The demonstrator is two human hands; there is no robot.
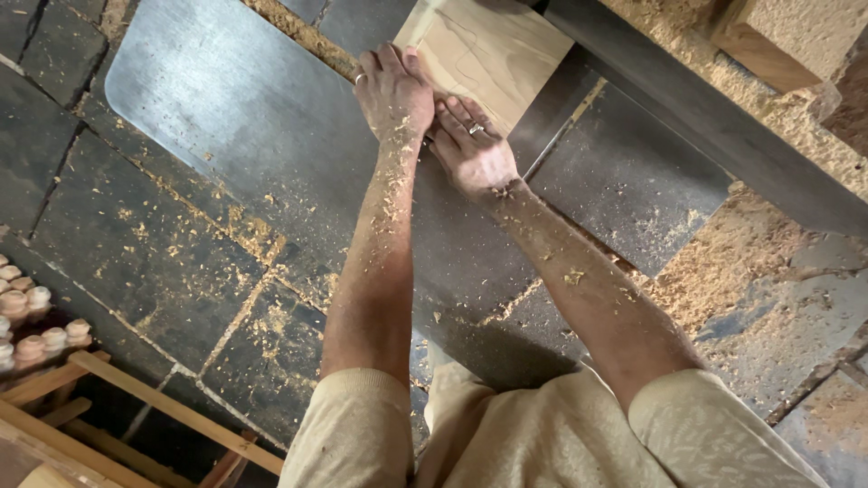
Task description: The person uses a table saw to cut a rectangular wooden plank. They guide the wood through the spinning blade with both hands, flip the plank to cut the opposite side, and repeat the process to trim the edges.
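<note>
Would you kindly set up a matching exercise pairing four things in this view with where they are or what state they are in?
Things:
1. left hand
2. right hand
3. turned wooden pieces
4. sawdust pile

Places or states:
A. heaped on the floor at the right
B. flat on the near edge of the pale wooden board, ring on one finger
C. on a wooden rack at the far left
D. on the board's left corner

Pairs: 1-D, 2-B, 3-C, 4-A
</note>
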